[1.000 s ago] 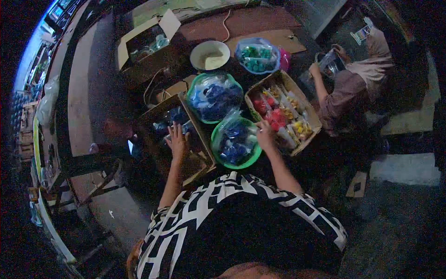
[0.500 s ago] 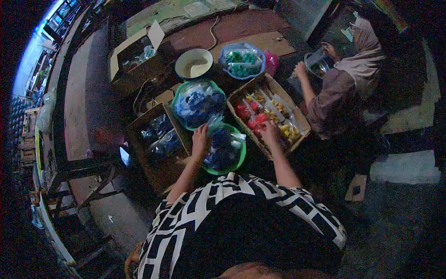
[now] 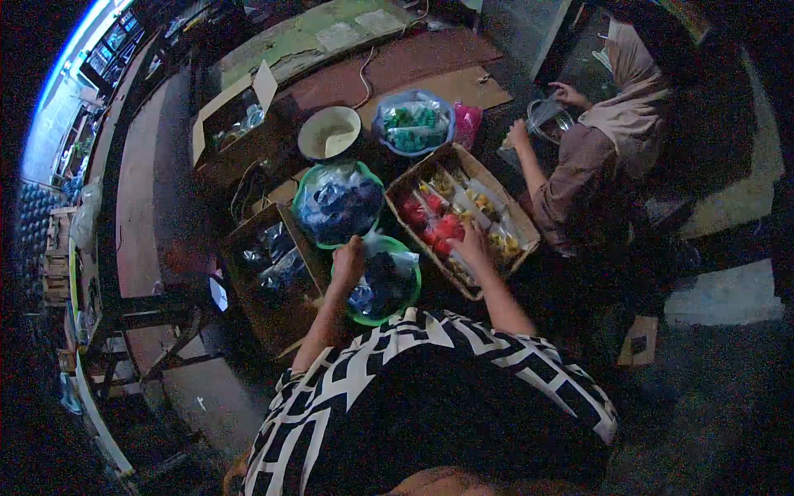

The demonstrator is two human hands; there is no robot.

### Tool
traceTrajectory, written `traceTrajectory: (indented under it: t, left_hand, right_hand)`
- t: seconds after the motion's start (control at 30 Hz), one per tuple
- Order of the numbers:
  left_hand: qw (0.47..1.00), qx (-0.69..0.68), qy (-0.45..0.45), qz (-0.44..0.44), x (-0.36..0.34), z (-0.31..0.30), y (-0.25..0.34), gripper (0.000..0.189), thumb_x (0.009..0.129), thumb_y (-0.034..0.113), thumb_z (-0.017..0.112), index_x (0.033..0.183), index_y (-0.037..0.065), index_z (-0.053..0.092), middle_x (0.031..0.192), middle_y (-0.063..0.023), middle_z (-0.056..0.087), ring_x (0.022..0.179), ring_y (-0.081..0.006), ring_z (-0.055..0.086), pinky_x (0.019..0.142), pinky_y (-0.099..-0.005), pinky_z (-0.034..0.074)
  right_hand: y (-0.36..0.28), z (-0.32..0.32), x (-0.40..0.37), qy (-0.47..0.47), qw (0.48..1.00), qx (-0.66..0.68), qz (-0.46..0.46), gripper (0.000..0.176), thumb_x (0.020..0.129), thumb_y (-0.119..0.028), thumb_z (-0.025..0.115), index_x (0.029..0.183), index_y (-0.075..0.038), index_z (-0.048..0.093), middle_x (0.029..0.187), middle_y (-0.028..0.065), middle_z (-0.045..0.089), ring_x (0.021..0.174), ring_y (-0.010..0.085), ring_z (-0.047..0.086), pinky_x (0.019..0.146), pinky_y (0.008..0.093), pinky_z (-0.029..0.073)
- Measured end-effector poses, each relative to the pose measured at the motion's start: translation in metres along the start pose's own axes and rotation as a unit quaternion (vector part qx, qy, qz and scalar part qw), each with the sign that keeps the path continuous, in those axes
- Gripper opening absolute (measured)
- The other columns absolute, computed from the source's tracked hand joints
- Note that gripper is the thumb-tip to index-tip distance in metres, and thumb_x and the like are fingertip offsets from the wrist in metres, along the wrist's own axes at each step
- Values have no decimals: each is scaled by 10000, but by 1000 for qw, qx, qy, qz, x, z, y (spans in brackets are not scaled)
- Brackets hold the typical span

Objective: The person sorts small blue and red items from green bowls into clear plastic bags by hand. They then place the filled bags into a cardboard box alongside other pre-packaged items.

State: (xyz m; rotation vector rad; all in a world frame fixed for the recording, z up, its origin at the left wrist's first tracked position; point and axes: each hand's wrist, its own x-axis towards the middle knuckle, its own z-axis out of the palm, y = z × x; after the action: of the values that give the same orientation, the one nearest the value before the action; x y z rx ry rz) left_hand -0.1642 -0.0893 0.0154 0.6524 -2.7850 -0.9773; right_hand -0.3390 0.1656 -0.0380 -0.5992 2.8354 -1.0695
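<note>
My left hand [image 3: 350,260] is closed at the edge of a clear plastic bag [image 3: 380,243], above the rim of the nearer green basin [image 3: 416,289]. That basin holds dark blue pieces in plastic. Just beyond it, a second green basin [image 3: 380,178] carries a bag of blue pieces [image 3: 339,202]. My right hand [image 3: 473,250] reaches into a cardboard box [image 3: 397,211], its fingers bent onto a packet of red pieces [image 3: 447,231]. Its fingertips are partly hidden. Packets of yellow pieces [image 3: 504,242] lie beside the red ones in that box.
A cardboard box [image 3: 313,269] with dark packets stands left. Behind are a pale bowl [image 3: 306,132], a blue basin [image 3: 380,132] of green pieces and an open box [image 3: 198,136]. At right, a co-worker [image 3: 595,169] handles a clear container [image 3: 542,112].
The view has shifted, so the containers appear further left and slightly lower. My left hand has drawn a little nearer my body. My right hand stays at the red packets.
</note>
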Motion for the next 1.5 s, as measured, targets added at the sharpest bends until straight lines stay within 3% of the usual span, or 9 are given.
traceTrajectory:
  t: [0.13,0.33,0.43,0.53,0.67,0.93,1.1,1.33,1.5]
  left_hand:
    - [970,-236,-53,-40,7,35,-51,131,772,117,489,879,44,474,796,-219,550,786,-416,525,657,-468,403]
    - [967,-147,-136,-155,13,44,-73,303,766,130,516,1049,44,451,913,-220,534,872,-408,504,719,-434,414]
    - [955,-290,-50,-45,26,103,-153,410,771,131,503,1161,54,399,974,-195,519,883,-385,505,734,-437,406]
    - [998,32,51,6,-1,38,-55,473,756,139,532,1198,70,378,1030,-152,498,905,-364,498,743,-437,403]
    - [989,129,67,-7,-11,10,-19,486,739,148,566,1186,91,386,1056,-130,483,947,-351,479,765,-424,396]
    - [985,38,127,107,-12,-4,8,356,746,120,580,1085,86,476,1099,-132,472,993,-337,455,815,-416,383]
    - [985,-86,108,101,-3,-22,45,476,767,179,603,1181,45,409,1161,-179,439,1081,-328,421,915,-387,347]
    - [926,-364,95,34,-4,-28,61,735,722,236,682,1301,84,255,1259,-149,377,1140,-244,394,947,-343,339]
    - [841,-534,-20,-83,-34,-31,44,670,706,180,700,1233,49,308,1120,-114,480,995,-195,500,862,-314,413]
  right_hand:
    - [1,7,4,-73,995,-72,21,602,649,-310,703,1132,-54,452,1193,232,402,1144,371,348,961,406,293]
    - [-10,17,25,-25,998,-8,-52,486,670,-231,676,1074,-54,472,1036,181,495,998,337,464,853,405,374]
    - [-25,30,39,5,992,-10,-127,410,681,-187,658,1023,-44,482,985,169,514,939,319,497,795,397,403]
    - [-21,69,54,25,990,33,-138,326,691,-158,642,955,-33,496,936,162,531,876,304,517,738,390,419]
    - [-41,74,61,-13,992,116,-55,196,707,-117,628,842,-14,531,812,139,563,741,281,543,668,370,436]
    - [-17,64,89,-82,949,277,-129,79,760,-56,583,808,3,561,789,40,604,716,144,554,676,283,437]
    - [-56,0,88,-246,896,369,27,103,825,-126,527,877,-39,548,737,17,541,642,84,526,495,245,442]
    - [-91,8,58,-270,873,362,-182,68,855,-84,476,884,-56,531,753,-13,518,671,52,471,605,196,386]
    - [-118,19,20,-341,839,421,-44,92,850,-117,490,889,-51,541,725,-41,506,640,47,462,567,202,386]
